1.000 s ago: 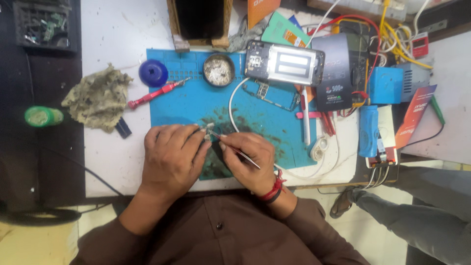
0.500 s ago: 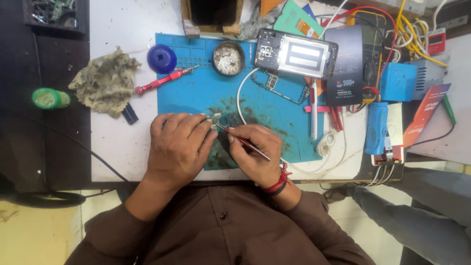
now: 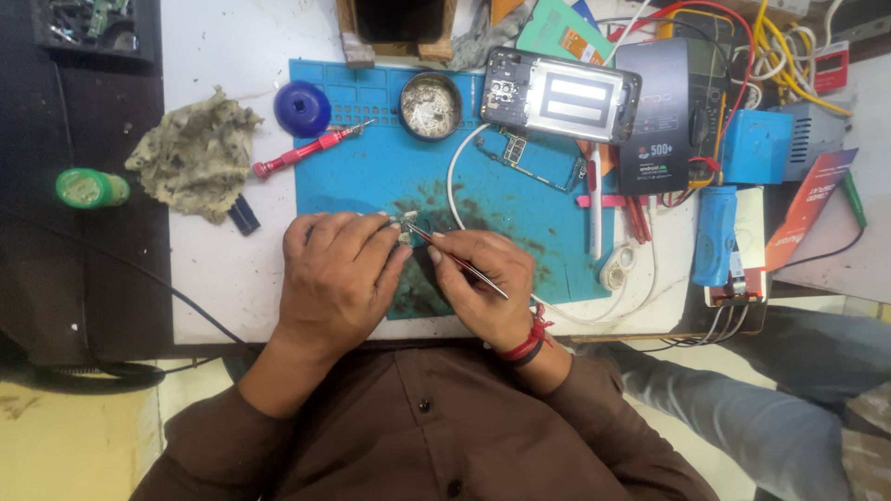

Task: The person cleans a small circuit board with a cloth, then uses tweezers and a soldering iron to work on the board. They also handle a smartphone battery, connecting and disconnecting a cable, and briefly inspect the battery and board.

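My left hand (image 3: 339, 274) rests on the blue work mat (image 3: 371, 176) and pinches a small metal part (image 3: 406, 223) at its fingertips. My right hand (image 3: 483, 288) grips thin tweezers (image 3: 455, 260) like a pen, their tip touching that small part. Both hands sit close together over a dark stained patch at the mat's near edge. The part itself is mostly hidden by my fingers.
A red screwdriver (image 3: 306, 153), blue round cap (image 3: 302, 109) and a tin of wire wool (image 3: 431, 93) lie at the mat's far side. An opened phone (image 3: 561, 93), a circuit board (image 3: 538, 158), a dirty cloth (image 3: 195, 153), a green bottle (image 3: 88, 188) and tangled cables (image 3: 789, 65) surround it.
My hands stay together on the small part with almost no movement. The view has shifted slightly, so everything sits a little lower and to the right in the frame.
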